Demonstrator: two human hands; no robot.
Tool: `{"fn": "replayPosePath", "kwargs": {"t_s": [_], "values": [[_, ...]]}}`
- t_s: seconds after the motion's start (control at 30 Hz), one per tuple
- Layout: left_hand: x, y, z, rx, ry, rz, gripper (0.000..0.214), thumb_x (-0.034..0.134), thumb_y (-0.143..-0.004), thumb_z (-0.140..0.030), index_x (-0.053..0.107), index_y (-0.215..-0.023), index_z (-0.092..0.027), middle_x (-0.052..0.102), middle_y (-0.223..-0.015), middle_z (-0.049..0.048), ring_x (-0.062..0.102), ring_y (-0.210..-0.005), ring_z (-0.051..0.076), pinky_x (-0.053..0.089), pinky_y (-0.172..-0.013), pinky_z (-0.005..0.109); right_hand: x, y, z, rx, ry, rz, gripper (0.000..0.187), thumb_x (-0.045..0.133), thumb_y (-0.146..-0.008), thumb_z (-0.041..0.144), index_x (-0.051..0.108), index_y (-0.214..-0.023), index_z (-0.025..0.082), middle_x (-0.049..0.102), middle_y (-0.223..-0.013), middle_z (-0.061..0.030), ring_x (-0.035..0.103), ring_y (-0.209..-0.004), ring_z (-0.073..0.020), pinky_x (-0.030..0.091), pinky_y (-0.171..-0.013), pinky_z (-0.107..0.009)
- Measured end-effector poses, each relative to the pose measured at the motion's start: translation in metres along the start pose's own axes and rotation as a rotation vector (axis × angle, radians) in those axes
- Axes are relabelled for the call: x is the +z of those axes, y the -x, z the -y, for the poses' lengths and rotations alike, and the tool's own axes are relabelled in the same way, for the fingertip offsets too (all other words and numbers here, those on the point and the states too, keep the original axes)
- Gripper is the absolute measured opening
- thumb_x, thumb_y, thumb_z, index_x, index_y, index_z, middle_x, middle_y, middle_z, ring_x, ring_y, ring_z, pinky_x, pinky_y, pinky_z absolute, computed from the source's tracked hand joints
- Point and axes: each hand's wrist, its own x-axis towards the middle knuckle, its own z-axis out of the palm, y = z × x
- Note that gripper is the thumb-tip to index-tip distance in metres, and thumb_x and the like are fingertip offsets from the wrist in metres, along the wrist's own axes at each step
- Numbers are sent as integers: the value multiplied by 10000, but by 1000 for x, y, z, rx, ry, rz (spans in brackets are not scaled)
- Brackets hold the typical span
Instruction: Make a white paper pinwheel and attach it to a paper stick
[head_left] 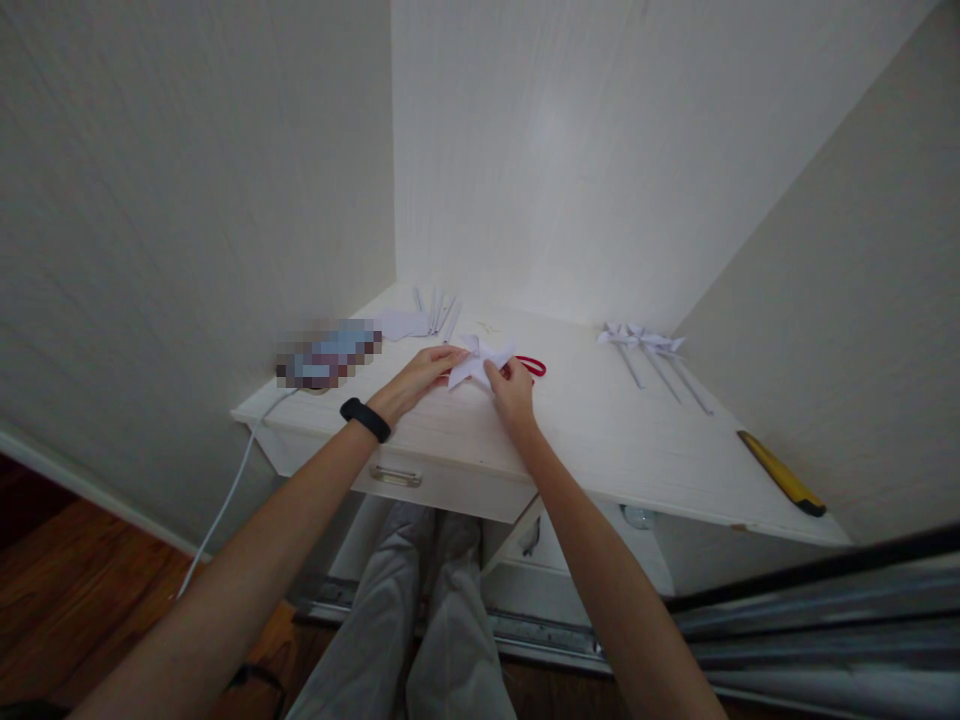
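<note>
**Paper** (480, 360): white sheet folded into a star with several sharp points. It lies flat near the middle of the desk (600, 430), between the two hands.

**Left hand** (420, 382): at the paper's 9 o'clock. The fingers are stretched almost flat with their tips on the paper's edge. Whether they pinch it cannot be told. There is a black band (365, 419) on the wrist.

**Right hand** (514, 392): at the paper's 5 o'clock. The fingers are curled and the thumb is closed on a lower point of the paper.

**Drawer** (420, 480): under the desk's front edge, at 6 o'clock from the paper. It has a metal handle, and its contents are not visible.

**Scissors** (534, 366): red handles just beside the paper at 3 o'clock, partly hidden by the right hand.

**Pinwheels** (645, 342): white, on sticks, lying well apart from the paper at 2 o'clock.

**Strips** (439, 312): thin and pale, at 11 o'clock by the back wall.

**Knife** (780, 472): yellow, at 4 o'clock near the desk's right edge.

**Cable** (232, 490): white, hanging off the desk's left corner.
</note>
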Motion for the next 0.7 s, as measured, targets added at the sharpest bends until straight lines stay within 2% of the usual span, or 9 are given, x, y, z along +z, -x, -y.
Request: {"fn": "replayPosePath", "kwargs": {"t_s": [0.2, 0.43, 0.7], "values": [[2, 1, -2, -17, -41, 4, 343, 727, -643, -375, 652, -885, -144, 634, -870, 44, 554, -739, 108, 390, -683, 220, 2, -2, -3, -13, 7, 39, 227, 515, -734, 347, 586, -766, 134, 563, -686, -18, 472, -622, -128, 362, -588, -235], [2, 2, -3, -41, -19, -29, 327, 740, -604, -324, 619, -846, -141, 615, -801, 23, 547, -713, 105, 387, -686, 231, 3, -1, 0, -47, -19, 51, 194, 531, -723, 340, 563, -718, 149, 535, -643, 11, 451, -595, -115, 356, -575, -226], [3, 3, -4, -45, -8, -20, 338, 763, -562, -308, 602, -799, -129, 618, -773, 18, 550, -684, 98, 386, -668, 230, 3, -1, 0, -50, -25, 77, 207, 539, -724, 343, 574, -741, 140, 550, -664, -5, 467, -603, -121, 366, -582, -235]]}}
